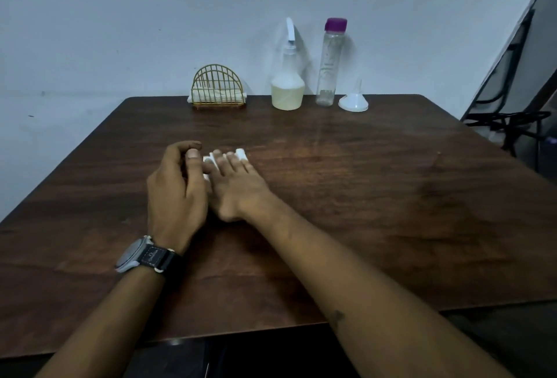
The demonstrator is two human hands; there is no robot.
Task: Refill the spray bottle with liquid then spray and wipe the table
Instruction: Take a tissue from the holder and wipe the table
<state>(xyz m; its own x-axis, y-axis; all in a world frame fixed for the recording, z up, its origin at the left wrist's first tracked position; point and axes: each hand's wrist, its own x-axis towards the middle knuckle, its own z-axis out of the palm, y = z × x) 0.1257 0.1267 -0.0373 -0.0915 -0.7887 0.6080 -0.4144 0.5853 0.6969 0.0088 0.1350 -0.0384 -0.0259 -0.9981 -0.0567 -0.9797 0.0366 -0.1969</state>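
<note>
At desk [391, 196] centre, flat right hand [238, 187] pressing tissue [241, 153], fingers toward 12 o'clock; left hand [174, 193] curled alongside, grip unclear; spray bottle [287, 88] upright at 12.

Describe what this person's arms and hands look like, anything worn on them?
The left forearm and right forearm are bare, no sleeves in view. The left hand and right hand show no gloves or rings. The left wrist carries a watch with a grey case and black strap bearing a small pale logo. The right forearm has a small dark mark.
</note>
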